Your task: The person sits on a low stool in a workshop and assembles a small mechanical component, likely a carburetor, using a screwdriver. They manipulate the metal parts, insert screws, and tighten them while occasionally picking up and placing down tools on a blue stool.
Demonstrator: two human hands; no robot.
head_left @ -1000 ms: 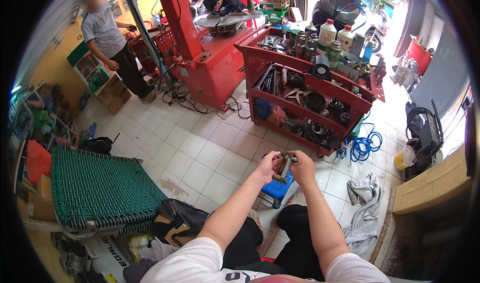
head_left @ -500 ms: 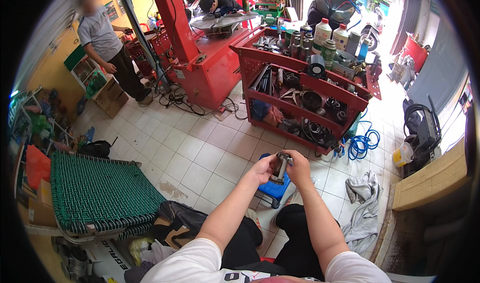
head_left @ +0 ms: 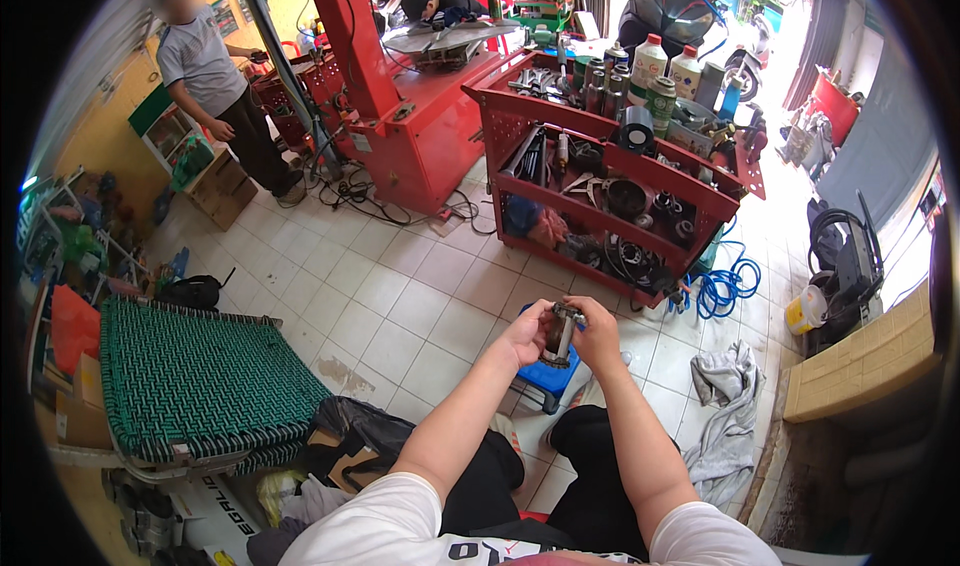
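Head view: the left hand (head_left: 526, 336) and right hand (head_left: 598, 334) are both partly closed, holding a metal part (head_left: 565, 338) between them from its two sides; the exact fingertip contact is too small to tell. The part is over a blue stool (head_left: 548, 378), seemingly held clear of it. It looks stiff, probably moderately heavy, possibly slippery if greasy, and unlikely to be fragile; its outer edges seem the safest hold.
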